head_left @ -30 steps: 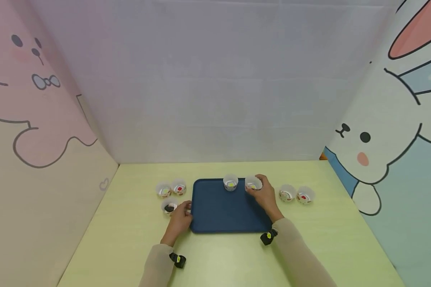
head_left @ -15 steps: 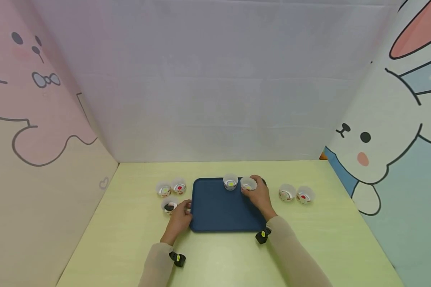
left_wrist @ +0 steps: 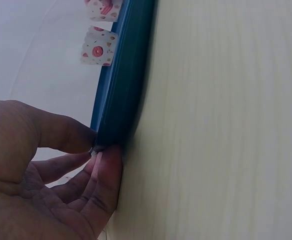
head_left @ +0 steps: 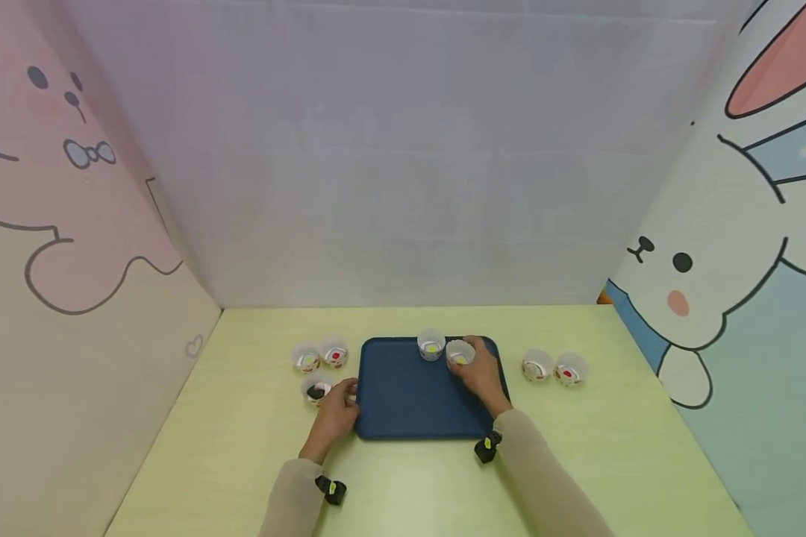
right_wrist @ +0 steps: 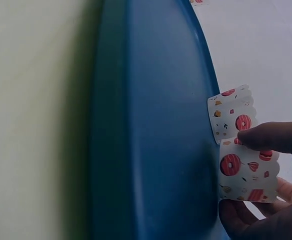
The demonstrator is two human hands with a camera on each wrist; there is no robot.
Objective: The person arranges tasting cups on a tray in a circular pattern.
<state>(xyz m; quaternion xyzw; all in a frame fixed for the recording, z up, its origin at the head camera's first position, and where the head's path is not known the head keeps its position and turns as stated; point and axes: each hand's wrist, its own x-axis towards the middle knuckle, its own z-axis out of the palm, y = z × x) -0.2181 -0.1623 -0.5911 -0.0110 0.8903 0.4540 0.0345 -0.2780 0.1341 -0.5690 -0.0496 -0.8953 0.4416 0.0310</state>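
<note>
— Where to find the held cup?
— Appears just right of lower centre, at the upper right of the blue tray, just beside a second cup; holds something yellow.
— Pointing which way?
— Faces mouth up, axis roughly vertical, above a tray laid lengthwise left to right.
— And each grip?
— Pinches the held cup with the right grip, the tray's left edge with the left grip.
</note>
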